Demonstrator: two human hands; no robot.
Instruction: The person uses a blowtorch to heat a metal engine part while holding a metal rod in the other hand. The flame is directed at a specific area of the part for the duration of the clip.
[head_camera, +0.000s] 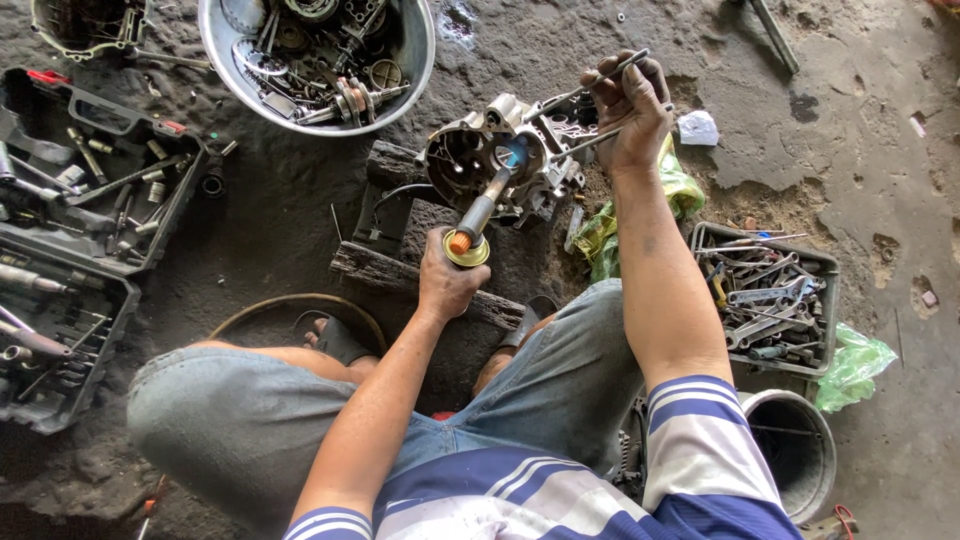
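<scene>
Engine case (500, 160) rests on wood blocks (400, 235). My left hand (448, 280) grips the torch (478, 225), flame at the case's centre. My right hand (628, 105), right of the case, holds two rods (590, 90). Risk: lingering heat could warp the case.

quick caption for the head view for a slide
Seated on a workshop floor, the left hand aims a lit gas torch at an engine casing while the right hand holds thin metal rods.

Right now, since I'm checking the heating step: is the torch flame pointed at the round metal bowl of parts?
No, the left hand aims the torch and its blue flame at the engine casing, away from the bowl.
</scene>
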